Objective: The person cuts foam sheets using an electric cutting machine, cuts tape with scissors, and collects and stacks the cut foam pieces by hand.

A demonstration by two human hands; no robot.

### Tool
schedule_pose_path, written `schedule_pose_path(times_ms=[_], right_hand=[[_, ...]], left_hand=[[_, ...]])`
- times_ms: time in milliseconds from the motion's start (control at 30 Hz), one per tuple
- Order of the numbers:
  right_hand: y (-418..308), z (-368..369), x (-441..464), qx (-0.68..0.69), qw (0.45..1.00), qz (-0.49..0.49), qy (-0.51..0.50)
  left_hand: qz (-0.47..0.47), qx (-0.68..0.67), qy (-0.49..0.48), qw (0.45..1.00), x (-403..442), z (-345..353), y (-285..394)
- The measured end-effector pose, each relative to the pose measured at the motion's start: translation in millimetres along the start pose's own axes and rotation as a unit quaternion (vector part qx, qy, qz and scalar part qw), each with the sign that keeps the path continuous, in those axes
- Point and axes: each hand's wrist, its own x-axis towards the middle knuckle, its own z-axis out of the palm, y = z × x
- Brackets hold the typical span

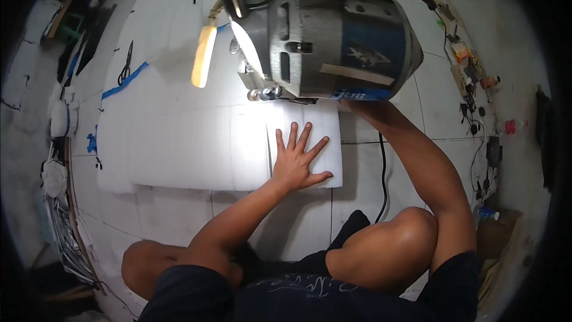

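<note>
My left hand (295,164) lies flat with fingers spread, pressing on the right-hand strip (331,161) of a white foam sheet (179,137). A straight dark line runs between this strip and the larger sheet. Above the sheet's far right part stands an electric cutting machine (292,42), with a grey metal housing and a blue label. Its light brightens the foam just beyond my fingers. My right arm reaches behind the motor; my right hand (353,106) is mostly hidden there, so its fingers and grip do not show. A yellow handle-like part (204,56) hangs at the machine's left.
Scissors (125,68) and blue tape (124,81) lie on the left of the sheet. A black cord (382,173) crosses the tiled floor near my right knee (411,232). Along the right wall are a power strip (460,80), cables and small items; bundled strips (68,226) lie left.
</note>
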Motion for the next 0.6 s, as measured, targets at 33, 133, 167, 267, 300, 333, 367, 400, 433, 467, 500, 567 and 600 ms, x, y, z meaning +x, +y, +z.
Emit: schedule_pose_path(times_ms=[33,133,167,267,300,333,367,400,433,467,500,567,600], right_hand=[[-0.3,-0.4,1.6,0.002,1.0,-0.002,0.001],[-1.7,-0.3,4.5,0.007,1.0,-0.005,0.001],[-2.5,0.4,5.8,0.008,1.0,-0.005,0.003],[-5.3,0.2,10.1,0.009,1.0,-0.015,0.004],[-5.7,0.1,10.9,0.009,1.0,-0.015,0.005],[-5.7,0.4,10.9,0.01,1.0,-0.017,0.004],[-6.2,0.6,10.1,0.009,1.0,-0.018,0.001],[-6.8,0.8,11.4,0.008,1.0,-0.021,0.0],[-8.4,0.9,13.6,0.005,1.0,-0.023,-0.001],[-9.7,0.8,14.4,0.006,1.0,-0.024,-0.003],[-11.7,1.9,16.0,0.005,1.0,-0.025,-0.003],[-13.6,4.0,17.6,0.005,1.0,-0.022,-0.003],[-15.0,4.0,18.4,0.006,1.0,-0.022,-0.005]], left_hand=[[0.001,0.004,-0.002,1.0,1.2,-0.7,-0.7],[-0.002,0.015,-0.015,1.0,-0.2,0.5,-0.1],[-0.002,0.011,-0.019,1.0,0.5,0.0,-0.7],[-0.007,0.0,-0.015,1.0,-1.2,0.2,-0.1],[0.002,-0.006,-0.007,1.0,1.4,-0.9,-1.1],[-0.001,-0.006,-0.009,1.0,0.8,-1.4,-0.8],[-0.005,-0.013,-0.009,1.0,0.2,-0.1,0.3],[-0.006,-0.012,-0.014,1.0,-0.2,0.6,0.5],[-0.007,-0.006,-0.018,1.0,0.7,-0.3,-0.7],[-0.007,-0.007,-0.018,1.0,0.2,-0.9,-1.2],[-0.008,-0.009,-0.017,1.0,0.6,-1.0,-1.4],[-0.01,-0.014,-0.017,1.0,1.6,1.6,-0.1],[-0.01,-0.015,-0.011,1.0,1.1,1.9,-0.4]])
